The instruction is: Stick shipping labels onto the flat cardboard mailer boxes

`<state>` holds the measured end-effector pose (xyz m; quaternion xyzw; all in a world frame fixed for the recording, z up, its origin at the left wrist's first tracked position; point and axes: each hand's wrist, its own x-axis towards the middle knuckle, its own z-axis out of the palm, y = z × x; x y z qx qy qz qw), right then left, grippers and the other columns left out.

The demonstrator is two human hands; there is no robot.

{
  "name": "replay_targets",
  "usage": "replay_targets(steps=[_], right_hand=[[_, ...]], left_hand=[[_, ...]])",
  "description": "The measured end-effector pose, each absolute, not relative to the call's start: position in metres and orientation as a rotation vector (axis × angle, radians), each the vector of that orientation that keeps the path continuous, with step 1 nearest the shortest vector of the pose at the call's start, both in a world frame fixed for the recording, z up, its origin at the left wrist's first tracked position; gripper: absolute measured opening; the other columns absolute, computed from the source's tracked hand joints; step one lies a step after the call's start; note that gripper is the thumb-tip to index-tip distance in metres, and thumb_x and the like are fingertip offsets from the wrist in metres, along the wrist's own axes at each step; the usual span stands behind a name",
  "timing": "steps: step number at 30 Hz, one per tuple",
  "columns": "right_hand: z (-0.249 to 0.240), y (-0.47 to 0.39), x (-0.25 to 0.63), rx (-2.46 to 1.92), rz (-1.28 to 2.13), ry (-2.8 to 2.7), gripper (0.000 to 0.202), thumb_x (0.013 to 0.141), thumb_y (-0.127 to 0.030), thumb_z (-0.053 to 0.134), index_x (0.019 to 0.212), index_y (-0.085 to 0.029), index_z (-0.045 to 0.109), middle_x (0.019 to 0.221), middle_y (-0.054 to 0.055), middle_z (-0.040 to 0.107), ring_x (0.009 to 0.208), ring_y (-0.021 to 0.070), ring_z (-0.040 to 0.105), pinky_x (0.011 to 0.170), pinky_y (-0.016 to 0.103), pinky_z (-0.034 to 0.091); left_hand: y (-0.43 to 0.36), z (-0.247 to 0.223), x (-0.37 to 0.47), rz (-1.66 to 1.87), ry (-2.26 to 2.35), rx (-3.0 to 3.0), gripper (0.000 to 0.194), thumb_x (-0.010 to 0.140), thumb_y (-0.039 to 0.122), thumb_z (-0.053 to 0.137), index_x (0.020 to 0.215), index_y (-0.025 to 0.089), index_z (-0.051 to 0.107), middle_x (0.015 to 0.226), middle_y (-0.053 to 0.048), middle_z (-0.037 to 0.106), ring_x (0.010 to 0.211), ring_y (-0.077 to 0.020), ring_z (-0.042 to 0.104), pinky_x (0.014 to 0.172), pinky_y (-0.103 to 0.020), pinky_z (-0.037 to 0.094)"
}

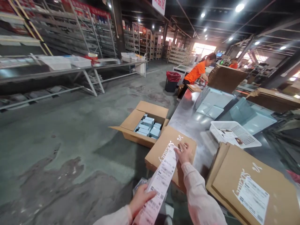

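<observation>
A long strip of printed white shipping labels runs from my lap up over a stack of flat brown cardboard mailers with white script lettering. My left hand is closed round the strip's lower part, thumb on top. At the strip's far end, my right hand is over the top mailer, its thumb and fingers bent at the strip's edge. Part of the right hand's grip is hidden. To the right lies another stack of mailers, with a white label on its top one.
An open carton of small light-blue boxes stands left of the metal table. On the table are a white plastic basket and clear bins. A person in orange bends over the far end near a bin.
</observation>
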<state>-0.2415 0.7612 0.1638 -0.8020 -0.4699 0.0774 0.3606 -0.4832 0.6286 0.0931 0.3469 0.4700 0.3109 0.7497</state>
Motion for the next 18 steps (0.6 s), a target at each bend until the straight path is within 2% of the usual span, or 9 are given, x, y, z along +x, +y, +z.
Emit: replay_targets(steps=[3, 5, 7, 9, 11, 12, 14, 16, 18], right_hand=[[0.162, 0.771, -0.25, -2.243, 0.094, -1.465, 0.079, 0.072, -0.048, 0.065, 0.136, -0.008, 0.042, 0.147, 0.024, 0.03, 0.136, 0.038, 0.024, 0.106, 0.061, 0.019], [0.16, 0.758, -0.267, -2.273, 0.065, -1.877, 0.074, 0.082, -0.049, 0.051, 0.141, -0.007, 0.033, 0.151, 0.021, 0.022, 0.141, 0.0344, 0.014, 0.109, 0.061, 0.008], [0.156, 0.729, -0.285, -2.065, 0.112, -2.268, 0.07, 0.086, -0.046, 0.044, 0.142, -0.007, 0.03, 0.152, 0.019, 0.022, 0.142, 0.0324, 0.011, 0.111, 0.059, 0.005], [0.15, 0.691, -0.293, -1.651, 0.234, -2.548, 0.067, 0.086, -0.043, 0.044, 0.144, -0.012, 0.029, 0.151, 0.014, 0.026, 0.141, 0.0302, 0.016, 0.113, 0.055, 0.011], [0.143, 0.654, -0.288, -1.435, 0.284, -2.542, 0.055, 0.089, -0.039, 0.04, 0.14, -0.02, 0.037, 0.145, 0.011, 0.041, 0.136, 0.0266, 0.032, 0.111, 0.049, 0.025], [0.14, 0.639, -0.28, -1.534, 0.237, -2.404, 0.05, 0.09, -0.038, 0.037, 0.136, -0.019, 0.044, 0.137, 0.012, 0.049, 0.129, 0.0266, 0.042, 0.107, 0.048, 0.033], [0.136, 0.621, -0.26, -2.012, 0.035, -1.906, 0.051, 0.091, -0.039, 0.032, 0.125, -0.01, 0.055, 0.12, 0.022, 0.058, 0.111, 0.0323, 0.054, 0.093, 0.049, 0.044], [0.135, 0.614, -0.244, -2.387, -0.074, -1.479, 0.056, 0.088, -0.04, 0.033, 0.115, 0.0, 0.06, 0.107, 0.029, 0.059, 0.099, 0.0384, 0.057, 0.083, 0.053, 0.047], [0.135, 0.614, -0.24, -2.495, 0.017, -1.41, 0.058, 0.085, -0.041, 0.034, 0.114, 0.002, 0.06, 0.108, 0.03, 0.057, 0.1, 0.0406, 0.055, 0.083, 0.054, 0.046]], left_hand=[[0.6, 0.081, -0.513, 0.678, 0.996, 0.712, 0.049, 0.045, 0.057, 0.081, 0.077, 0.02, 0.073, 0.075, -0.008, 0.073, 0.074, -0.0287, 0.066, 0.068, -0.038, 0.049], [0.599, 0.096, -0.526, 0.663, 0.965, 0.718, 0.049, 0.047, 0.058, 0.08, 0.076, 0.019, 0.073, 0.072, -0.008, 0.073, 0.069, -0.0269, 0.066, 0.066, -0.037, 0.049], [0.617, 0.125, -0.529, 0.688, 0.954, 0.761, 0.051, 0.051, 0.058, 0.079, 0.078, 0.015, 0.072, 0.071, -0.008, 0.072, 0.063, -0.0234, 0.064, 0.062, -0.033, 0.048], [0.649, 0.156, -0.521, 0.772, 0.978, 0.814, 0.053, 0.056, 0.057, 0.076, 0.084, 0.012, 0.069, 0.072, -0.008, 0.071, 0.061, -0.0207, 0.062, 0.06, -0.031, 0.048], [0.688, 0.179, -0.505, 0.872, 1.053, 0.939, 0.05, 0.064, 0.055, 0.07, 0.087, 0.01, 0.068, 0.077, -0.01, 0.071, 0.065, -0.0213, 0.063, 0.062, -0.031, 0.049], [0.708, 0.185, -0.495, 0.93, 1.095, 1.034, 0.046, 0.068, 0.052, 0.067, 0.087, 0.011, 0.068, 0.081, -0.011, 0.071, 0.071, -0.0225, 0.064, 0.066, -0.032, 0.05], [0.741, 0.189, -0.474, 1.021, 1.195, 1.24, 0.031, 0.07, 0.04, 0.066, 0.081, 0.013, 0.07, 0.093, -0.012, 0.071, 0.09, -0.0257, 0.063, 0.082, -0.035, 0.047], [0.765, 0.184, -0.456, 1.06, 1.265, 1.324, 0.016, 0.065, 0.029, 0.068, 0.072, 0.014, 0.07, 0.103, -0.012, 0.069, 0.108, -0.0284, 0.056, 0.097, -0.036, 0.039], [0.777, 0.177, -0.445, 1.069, 1.289, 1.305, 0.011, 0.061, 0.025, 0.07, 0.065, 0.015, 0.068, 0.107, -0.013, 0.068, 0.117, -0.0299, 0.05, 0.103, -0.037, 0.033]])
